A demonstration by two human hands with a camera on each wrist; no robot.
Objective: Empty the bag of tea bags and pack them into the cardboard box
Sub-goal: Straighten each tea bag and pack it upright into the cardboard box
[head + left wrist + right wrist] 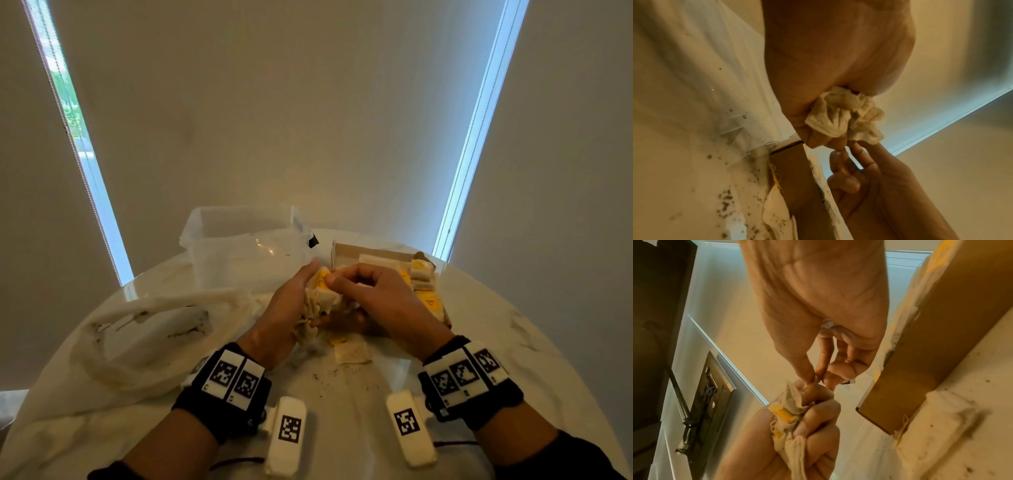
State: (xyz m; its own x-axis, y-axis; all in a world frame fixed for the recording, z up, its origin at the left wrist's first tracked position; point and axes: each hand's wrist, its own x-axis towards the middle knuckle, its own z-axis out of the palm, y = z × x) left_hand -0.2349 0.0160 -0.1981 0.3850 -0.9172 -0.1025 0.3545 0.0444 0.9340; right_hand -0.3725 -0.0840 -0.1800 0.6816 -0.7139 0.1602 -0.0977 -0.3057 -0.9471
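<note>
My left hand (305, 298) grips a crumpled bunch of tea bags (320, 298) with yellow tags, just in front of the cardboard box (346, 251). My right hand (337, 278) meets it from the right, and its thumb and forefinger pinch one tea bag at the top of the bunch (789, 410). In the left wrist view the bunch (844, 113) bulges out of my fist. The box holds several packed tea bags (423, 274). One loose tea bag (351, 351) lies on the table below my hands. The emptied plastic bag (154, 329) lies flat to the left.
A clear plastic tub (246, 240) stands behind the hands, left of the box. Tea crumbs (325, 377) are scattered on the round white table (513, 342). The table edge curves close on both sides. Window blinds hang behind.
</note>
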